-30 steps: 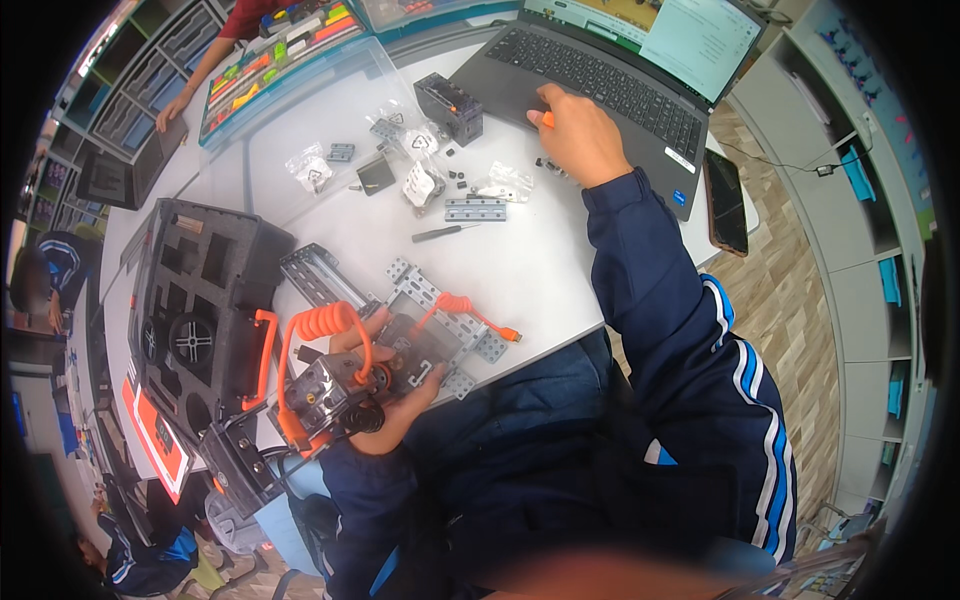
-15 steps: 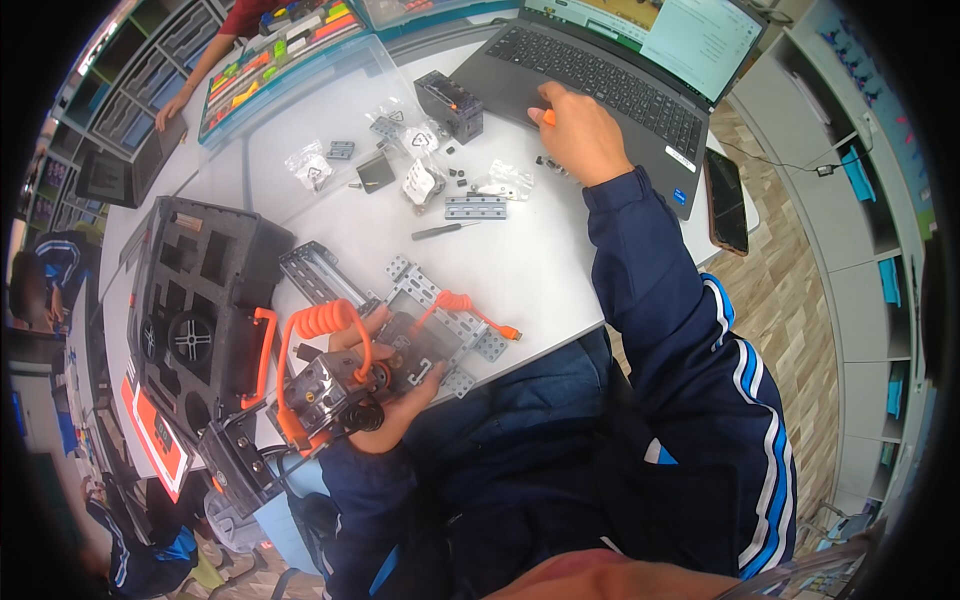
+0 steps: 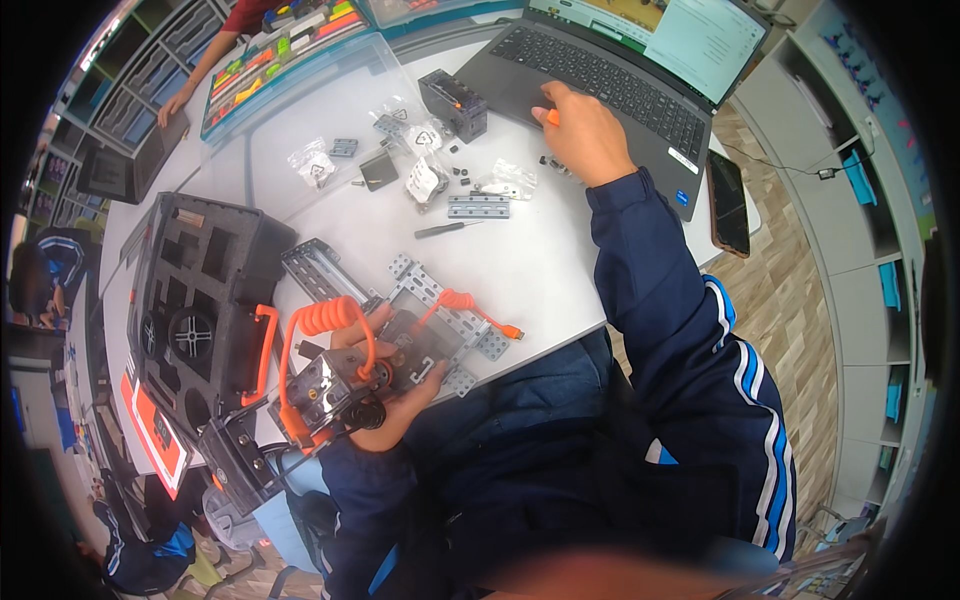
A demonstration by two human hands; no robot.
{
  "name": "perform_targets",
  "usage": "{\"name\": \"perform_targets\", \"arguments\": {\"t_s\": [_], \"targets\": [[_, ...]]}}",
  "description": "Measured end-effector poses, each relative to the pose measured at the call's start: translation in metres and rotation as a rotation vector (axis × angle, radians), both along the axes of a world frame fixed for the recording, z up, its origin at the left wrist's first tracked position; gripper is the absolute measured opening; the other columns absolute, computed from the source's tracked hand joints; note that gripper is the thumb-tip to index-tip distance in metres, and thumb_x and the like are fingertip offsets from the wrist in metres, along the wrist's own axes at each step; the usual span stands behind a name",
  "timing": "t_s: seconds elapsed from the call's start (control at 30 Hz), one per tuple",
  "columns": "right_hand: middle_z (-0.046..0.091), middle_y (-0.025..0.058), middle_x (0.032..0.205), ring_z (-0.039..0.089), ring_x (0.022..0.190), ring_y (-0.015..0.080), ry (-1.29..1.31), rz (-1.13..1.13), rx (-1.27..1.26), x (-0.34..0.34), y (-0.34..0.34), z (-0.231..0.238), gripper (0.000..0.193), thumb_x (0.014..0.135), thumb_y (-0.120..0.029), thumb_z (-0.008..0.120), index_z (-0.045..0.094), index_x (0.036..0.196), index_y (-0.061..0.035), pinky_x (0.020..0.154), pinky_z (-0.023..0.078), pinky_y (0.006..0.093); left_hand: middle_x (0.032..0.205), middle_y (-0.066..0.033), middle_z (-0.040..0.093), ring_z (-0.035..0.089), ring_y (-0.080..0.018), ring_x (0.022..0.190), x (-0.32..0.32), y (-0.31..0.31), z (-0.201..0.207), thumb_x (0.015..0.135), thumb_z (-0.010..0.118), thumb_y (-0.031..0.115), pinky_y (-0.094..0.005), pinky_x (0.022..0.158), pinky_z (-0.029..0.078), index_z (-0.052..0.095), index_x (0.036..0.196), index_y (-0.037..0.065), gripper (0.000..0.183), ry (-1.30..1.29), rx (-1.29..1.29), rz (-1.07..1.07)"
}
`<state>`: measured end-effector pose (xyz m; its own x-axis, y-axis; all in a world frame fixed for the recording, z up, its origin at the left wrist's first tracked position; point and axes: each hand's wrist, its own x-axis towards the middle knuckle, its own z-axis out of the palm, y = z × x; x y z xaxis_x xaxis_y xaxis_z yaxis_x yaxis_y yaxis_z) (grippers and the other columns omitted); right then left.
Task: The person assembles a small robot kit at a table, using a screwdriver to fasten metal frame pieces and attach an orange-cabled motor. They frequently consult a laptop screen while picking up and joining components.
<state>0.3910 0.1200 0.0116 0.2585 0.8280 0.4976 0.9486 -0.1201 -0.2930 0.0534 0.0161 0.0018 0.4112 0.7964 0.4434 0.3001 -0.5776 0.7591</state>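
Observation:
My left hand [image 3: 392, 424] is wrapped round a dark electronic module [image 3: 326, 388], at the table's near edge. An orange coiled cable [image 3: 328, 316] loops over the module, and part of the hand is hidden behind it. Against it lies a perforated metal frame [image 3: 412, 277]; a second orange cable [image 3: 485, 318] ends in a plug on it. My right hand [image 3: 592, 140] rests over the touchpad area of an open laptop [image 3: 510, 85], fingers bent, with a small orange piece [image 3: 553, 117] pinched in them. What that piece belongs to is hidden.
A black foam-lined case [image 3: 217, 270] stands at left. Mid-table lie a screwdriver [image 3: 440, 230], a slotted metal plate [image 3: 478, 207], plastic bags [image 3: 425, 178] and a dark box-shaped part [image 3: 455, 105]. A phone [image 3: 728, 203] is right of the laptop. Another person's arm [image 3: 205, 68] reaches in beside a parts tray [image 3: 285, 75].
Both hands keep their places and holds. The whole view has shifted very slightly; nothing on the table has visibly moved.

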Motion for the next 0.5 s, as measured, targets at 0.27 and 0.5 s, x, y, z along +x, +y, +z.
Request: {"name": "perform_targets", "arguments": {"t_s": [0.27,0.5], "targets": [[0.068,0.0191,0.105,0.066,0.095,0.0359,0.046,-0.057,-0.149,-0.0025,-0.0009,0.0074,0.031,0.09,-0.021,0.062,0.061,0.114,-0.0015,0.079,0.053,0.0426,0.123,-0.0221,0.051,0.058,-0.0251,0.11,0.0013,0.0009,-0.0043,0.062,0.085,0.001,-0.0361,0.093,0.05,0.041,0.101,0.006,0.059,-0.095,-0.047,-0.009],[0.068,0.0193,0.105,0.066,0.096,0.0355,0.049,-0.062,-0.163,-0.004,-0.0008,0.0079,0.032,0.09,-0.022,0.063,0.061,0.114,-0.0019,0.079,0.053,0.0425,0.123,-0.0221,0.051,0.057,-0.0247,0.11,0.0005,0.0009,-0.003,0.062,0.085,0.001,-0.0361,0.093,0.05,0.041,0.101,0.005,0.059,-0.063,-0.036,-0.012]]}}
